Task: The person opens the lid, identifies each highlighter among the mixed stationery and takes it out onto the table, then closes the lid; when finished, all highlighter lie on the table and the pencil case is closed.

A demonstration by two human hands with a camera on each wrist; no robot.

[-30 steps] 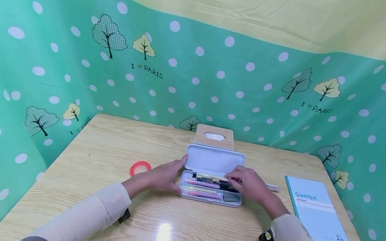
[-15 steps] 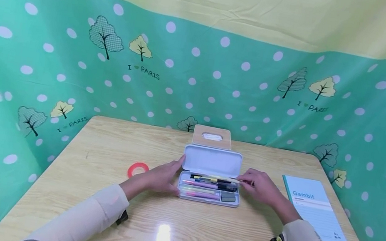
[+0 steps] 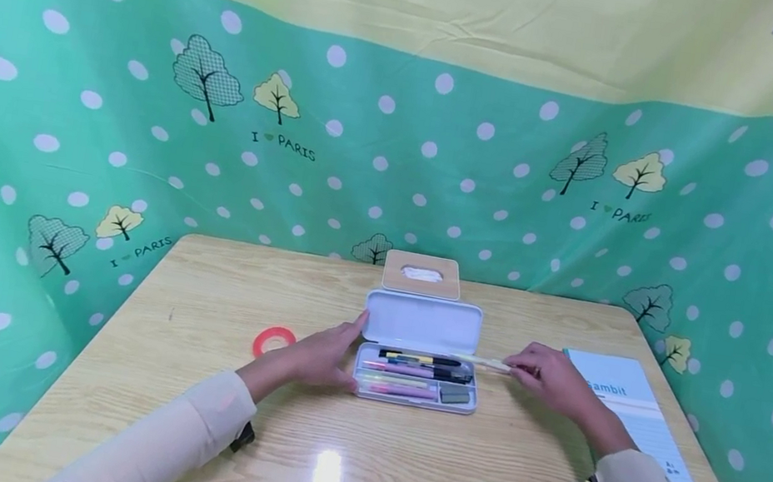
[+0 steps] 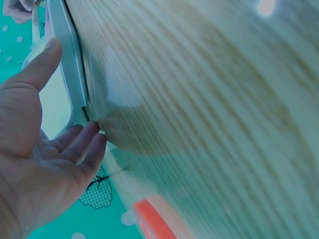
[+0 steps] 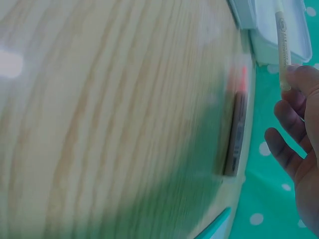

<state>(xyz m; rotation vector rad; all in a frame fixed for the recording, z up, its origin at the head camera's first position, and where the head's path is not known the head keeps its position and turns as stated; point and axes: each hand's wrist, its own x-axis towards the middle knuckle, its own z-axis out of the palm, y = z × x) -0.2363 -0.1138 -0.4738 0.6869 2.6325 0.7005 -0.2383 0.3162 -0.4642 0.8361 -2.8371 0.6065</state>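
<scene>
A white pencil case [image 3: 422, 323] lies with its lid raised at the middle of the table. Inside are several pens [image 3: 411, 370] and a grey block [image 3: 455, 394] in the small front-right compartment. Between thumb and index finger, my right hand [image 3: 554, 381] pinches one end of a pale pen [image 5: 284, 45]; the pen's other end points left, by the case's right side. Its remaining fingers stay loosely bent in the right wrist view. My left hand [image 3: 315, 358] rests at the case's left side, thumb near the front and fingers toward the lid, without curling round it.
Behind the case stands a wood-topped tissue box [image 3: 392, 271]. A red tape ring [image 3: 259, 343] lies left of the case. At the right is a light-blue notebook [image 3: 638, 424]. A pink-ended pen [image 5: 238, 124] lies on the table below my right hand.
My right hand has moved right from over the case, drawing the pale pen mostly out beyond its right side. The left hand has stayed at the case's left side.
</scene>
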